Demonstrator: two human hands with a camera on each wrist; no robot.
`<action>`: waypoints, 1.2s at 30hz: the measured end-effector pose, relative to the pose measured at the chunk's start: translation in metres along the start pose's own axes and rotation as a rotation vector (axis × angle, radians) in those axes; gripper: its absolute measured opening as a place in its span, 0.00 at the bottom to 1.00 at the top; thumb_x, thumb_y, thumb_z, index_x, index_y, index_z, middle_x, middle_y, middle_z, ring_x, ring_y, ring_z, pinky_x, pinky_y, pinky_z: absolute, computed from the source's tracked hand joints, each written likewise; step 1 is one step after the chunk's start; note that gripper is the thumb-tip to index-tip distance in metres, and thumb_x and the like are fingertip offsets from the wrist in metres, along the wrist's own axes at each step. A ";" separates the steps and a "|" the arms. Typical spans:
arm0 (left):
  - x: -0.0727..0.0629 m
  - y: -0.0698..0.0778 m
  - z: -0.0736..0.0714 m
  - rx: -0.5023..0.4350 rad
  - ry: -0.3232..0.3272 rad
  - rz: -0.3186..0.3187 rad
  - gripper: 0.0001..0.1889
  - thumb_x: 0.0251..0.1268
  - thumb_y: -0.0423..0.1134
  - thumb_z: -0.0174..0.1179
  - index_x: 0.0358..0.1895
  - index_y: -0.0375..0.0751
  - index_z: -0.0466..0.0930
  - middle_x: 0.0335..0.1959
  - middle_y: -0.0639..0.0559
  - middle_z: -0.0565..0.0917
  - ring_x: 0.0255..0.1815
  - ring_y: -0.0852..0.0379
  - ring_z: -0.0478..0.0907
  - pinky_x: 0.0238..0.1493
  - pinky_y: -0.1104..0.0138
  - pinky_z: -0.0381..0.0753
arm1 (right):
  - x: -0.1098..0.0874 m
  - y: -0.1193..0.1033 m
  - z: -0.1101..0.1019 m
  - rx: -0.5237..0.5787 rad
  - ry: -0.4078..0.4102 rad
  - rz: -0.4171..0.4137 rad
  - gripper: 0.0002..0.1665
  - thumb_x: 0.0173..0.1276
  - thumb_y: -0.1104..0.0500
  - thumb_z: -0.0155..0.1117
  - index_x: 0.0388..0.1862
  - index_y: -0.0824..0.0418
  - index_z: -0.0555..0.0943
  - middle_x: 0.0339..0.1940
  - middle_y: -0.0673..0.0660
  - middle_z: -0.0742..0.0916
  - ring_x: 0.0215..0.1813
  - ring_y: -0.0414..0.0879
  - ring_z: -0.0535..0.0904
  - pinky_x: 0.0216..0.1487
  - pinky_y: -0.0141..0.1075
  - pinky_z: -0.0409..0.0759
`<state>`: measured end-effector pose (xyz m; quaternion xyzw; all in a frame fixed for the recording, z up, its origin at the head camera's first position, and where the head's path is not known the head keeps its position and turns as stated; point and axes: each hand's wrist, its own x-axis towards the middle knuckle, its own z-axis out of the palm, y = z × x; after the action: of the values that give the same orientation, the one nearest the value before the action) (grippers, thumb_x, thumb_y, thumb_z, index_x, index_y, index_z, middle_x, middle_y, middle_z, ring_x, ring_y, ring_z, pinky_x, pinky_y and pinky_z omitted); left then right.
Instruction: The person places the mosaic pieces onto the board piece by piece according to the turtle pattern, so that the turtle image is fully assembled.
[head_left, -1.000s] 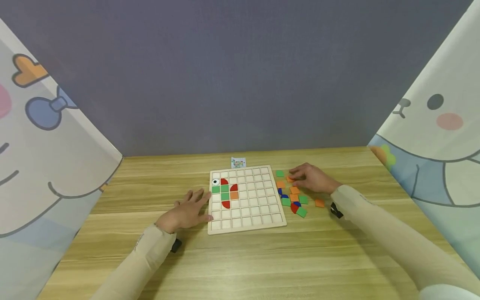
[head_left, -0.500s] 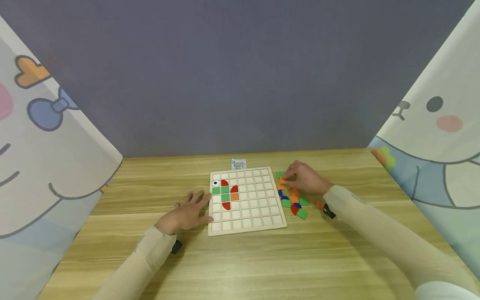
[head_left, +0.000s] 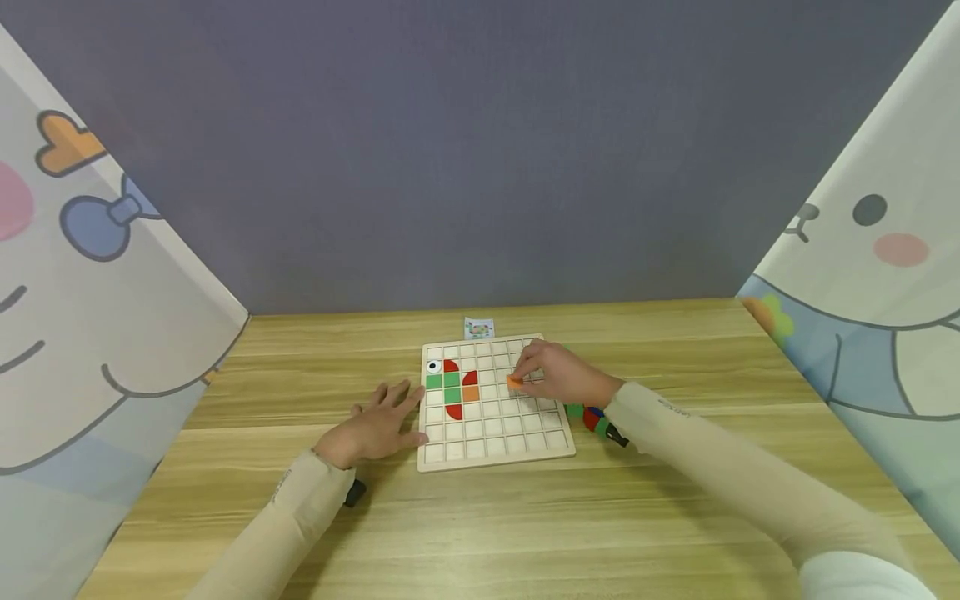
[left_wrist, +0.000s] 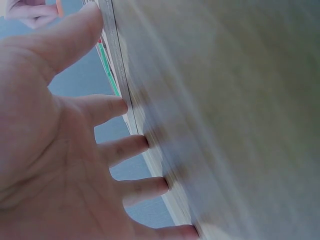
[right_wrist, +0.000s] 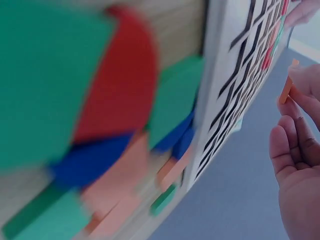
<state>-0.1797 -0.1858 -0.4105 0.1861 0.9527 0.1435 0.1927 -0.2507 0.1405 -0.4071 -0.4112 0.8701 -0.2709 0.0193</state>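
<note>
My right hand (head_left: pixel 562 375) pinches an orange square tile (head_left: pixel 513 382) between thumb and fingers, over the right half of the pale wooden grid board (head_left: pixel 495 446). The right wrist view shows that orange tile (right_wrist: pixel 287 90) edge-on at the fingertips. Spread fingers of my left hand (head_left: pixel 375 423) rest on the table, with the thumb and index tips at the board's left edge. On the board's left side lie a round eye tile (head_left: pixel 433 367), green squares (head_left: pixel 452 395), red quarter-round tiles (head_left: pixel 453 412) and one orange square (head_left: pixel 470 392).
Loose green, red, blue and orange tiles (right_wrist: pixel 120 80) lie right of the board, mostly hidden under my right forearm in the head view. A small picture card (head_left: pixel 478 328) lies behind the board. A grey wall (head_left: pixel 480 167) rises behind the wooden table (head_left: pixel 480 533).
My right hand took an orange tile from the loose pieces and carried it left, over the board. The left hand has stayed in place.
</note>
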 end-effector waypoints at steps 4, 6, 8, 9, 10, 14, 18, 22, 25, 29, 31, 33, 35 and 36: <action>0.001 -0.001 0.001 0.010 0.004 -0.002 0.42 0.65 0.57 0.55 0.76 0.45 0.47 0.75 0.38 0.44 0.71 0.28 0.37 0.53 0.26 0.45 | 0.010 -0.012 0.009 0.008 -0.045 -0.001 0.10 0.59 0.62 0.71 0.41 0.58 0.88 0.37 0.46 0.82 0.41 0.41 0.74 0.45 0.35 0.75; 0.001 -0.001 0.001 0.012 0.005 0.000 0.42 0.65 0.58 0.55 0.76 0.45 0.47 0.75 0.38 0.44 0.71 0.28 0.38 0.52 0.26 0.45 | 0.015 -0.018 0.012 0.025 -0.074 -0.004 0.09 0.60 0.62 0.70 0.41 0.58 0.88 0.37 0.46 0.82 0.40 0.40 0.74 0.45 0.34 0.74; 0.001 -0.001 0.002 0.012 0.005 -0.001 0.42 0.65 0.58 0.55 0.76 0.45 0.47 0.75 0.38 0.44 0.71 0.28 0.38 0.52 0.26 0.46 | 0.019 -0.023 0.017 0.047 -0.107 -0.012 0.09 0.60 0.62 0.70 0.41 0.58 0.88 0.36 0.46 0.82 0.40 0.40 0.73 0.45 0.33 0.74; 0.001 -0.001 0.002 0.012 0.004 -0.001 0.42 0.65 0.58 0.55 0.76 0.45 0.47 0.75 0.38 0.44 0.71 0.28 0.38 0.52 0.26 0.46 | 0.021 -0.025 0.019 0.051 -0.121 -0.021 0.09 0.60 0.63 0.70 0.40 0.58 0.88 0.36 0.46 0.82 0.40 0.40 0.73 0.45 0.33 0.73; 0.001 -0.001 0.002 0.013 0.004 0.000 0.42 0.65 0.58 0.55 0.76 0.45 0.47 0.75 0.38 0.44 0.71 0.28 0.38 0.52 0.26 0.46 | 0.023 -0.027 0.022 0.054 -0.137 -0.031 0.09 0.60 0.63 0.70 0.40 0.59 0.88 0.36 0.46 0.82 0.39 0.40 0.73 0.45 0.33 0.73; 0.002 -0.001 0.001 0.013 0.002 -0.004 0.42 0.65 0.57 0.55 0.76 0.45 0.46 0.75 0.38 0.44 0.71 0.28 0.37 0.53 0.26 0.46 | 0.029 -0.034 0.031 0.022 -0.181 -0.065 0.07 0.61 0.62 0.69 0.39 0.58 0.88 0.35 0.46 0.83 0.38 0.40 0.71 0.40 0.31 0.72; 0.003 -0.001 0.000 0.022 0.009 -0.005 0.42 0.66 0.57 0.55 0.76 0.45 0.47 0.75 0.38 0.44 0.71 0.28 0.38 0.53 0.26 0.46 | 0.034 -0.040 0.036 -0.012 -0.183 -0.056 0.06 0.62 0.61 0.68 0.37 0.56 0.89 0.35 0.45 0.83 0.39 0.41 0.71 0.39 0.30 0.72; 0.004 0.000 -0.002 0.026 0.008 -0.008 0.42 0.66 0.57 0.55 0.76 0.45 0.47 0.75 0.39 0.44 0.71 0.28 0.38 0.53 0.26 0.46 | 0.038 -0.043 0.039 -0.013 -0.179 -0.042 0.05 0.62 0.61 0.68 0.37 0.56 0.89 0.35 0.45 0.82 0.39 0.40 0.70 0.40 0.29 0.72; 0.004 0.000 -0.003 0.022 0.000 -0.010 0.42 0.66 0.58 0.54 0.76 0.46 0.47 0.75 0.38 0.44 0.71 0.28 0.38 0.53 0.26 0.46 | 0.039 -0.044 0.040 -0.013 -0.182 -0.037 0.06 0.62 0.62 0.69 0.37 0.56 0.89 0.36 0.45 0.81 0.39 0.40 0.70 0.40 0.29 0.72; 0.004 0.000 -0.003 0.018 -0.006 -0.015 0.42 0.66 0.58 0.54 0.76 0.46 0.46 0.75 0.39 0.43 0.71 0.28 0.38 0.53 0.26 0.46 | 0.038 -0.048 0.041 -0.019 -0.183 -0.024 0.06 0.61 0.63 0.69 0.37 0.57 0.88 0.35 0.46 0.81 0.39 0.40 0.69 0.40 0.30 0.72; 0.003 0.000 -0.003 0.016 -0.007 -0.017 0.42 0.66 0.57 0.54 0.76 0.46 0.46 0.75 0.39 0.43 0.71 0.28 0.38 0.54 0.26 0.45 | 0.038 -0.049 0.041 -0.032 -0.181 -0.021 0.06 0.61 0.62 0.69 0.37 0.57 0.89 0.35 0.46 0.81 0.39 0.39 0.69 0.40 0.30 0.71; 0.003 0.001 -0.003 0.017 -0.008 -0.019 0.42 0.66 0.57 0.54 0.76 0.46 0.46 0.75 0.39 0.43 0.71 0.28 0.38 0.54 0.26 0.45 | 0.038 -0.050 0.041 -0.031 -0.179 -0.023 0.06 0.61 0.63 0.69 0.37 0.57 0.89 0.35 0.46 0.81 0.39 0.39 0.69 0.41 0.30 0.72; 0.003 0.001 -0.003 0.019 -0.010 -0.019 0.42 0.66 0.57 0.54 0.76 0.46 0.46 0.75 0.39 0.43 0.71 0.28 0.38 0.54 0.27 0.46 | 0.038 -0.051 0.042 -0.037 -0.177 -0.026 0.05 0.61 0.63 0.69 0.36 0.57 0.89 0.34 0.47 0.81 0.39 0.39 0.69 0.40 0.30 0.72; 0.003 0.001 -0.003 0.018 -0.011 -0.017 0.42 0.66 0.57 0.54 0.76 0.46 0.46 0.75 0.38 0.43 0.71 0.28 0.38 0.54 0.26 0.46 | 0.038 -0.051 0.043 -0.041 -0.175 -0.031 0.05 0.61 0.63 0.69 0.36 0.57 0.89 0.34 0.47 0.81 0.39 0.39 0.69 0.40 0.30 0.72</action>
<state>-0.1835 -0.1838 -0.4083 0.1806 0.9544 0.1325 0.1975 -0.2291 0.0674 -0.4116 -0.4472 0.8639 -0.2166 0.0826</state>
